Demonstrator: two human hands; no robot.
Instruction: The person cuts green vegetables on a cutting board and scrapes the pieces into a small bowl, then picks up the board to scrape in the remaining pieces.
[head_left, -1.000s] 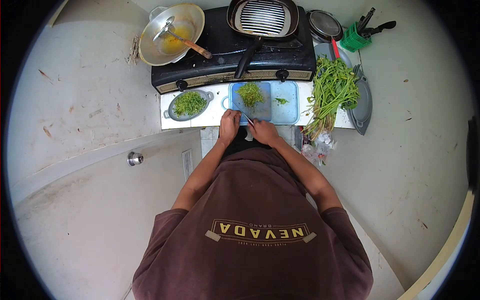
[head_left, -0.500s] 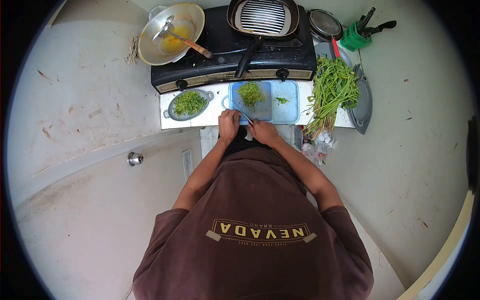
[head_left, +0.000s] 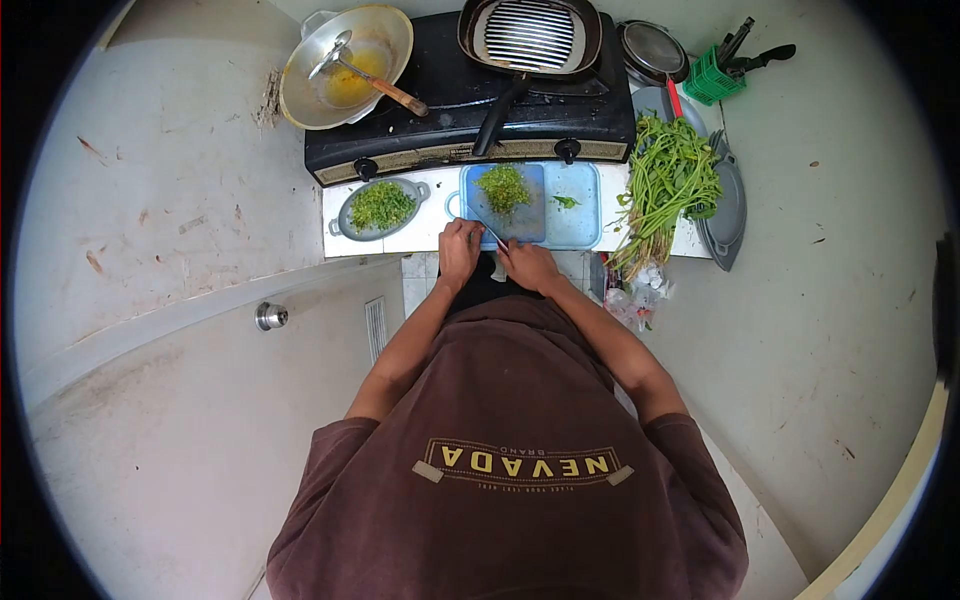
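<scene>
My right hand (head_left: 530, 267) is closed round the handle of a knife (head_left: 490, 228), whose blade slants up and left over the front of a blue cutting board (head_left: 578, 228). Beside the blade, at the board's front left edge, my left hand (head_left: 460, 250) has its fingers bunched together. Whatever lies under those fingers is hidden. A heap of chopped greens (head_left: 503, 188) rests on the board's darker left section, and a small green leaf (head_left: 566, 202) lies on the lighter right section. Left of the board, a grey oval dish (head_left: 422, 191) contains more chopped greens (head_left: 382, 205).
Behind the board stands a black gas stove (head_left: 440, 125) with a wok (head_left: 288, 90), a ladle (head_left: 400, 97) and a grill pan (head_left: 594, 45). Stemmed leafy greens (head_left: 672, 175) hang over the counter's right front edge. A green basket (head_left: 712, 82) of knives stands at back right.
The whole view has shifted very slightly. Both hands and the knife keep almost the same position over the board, and the greens look unchanged.
</scene>
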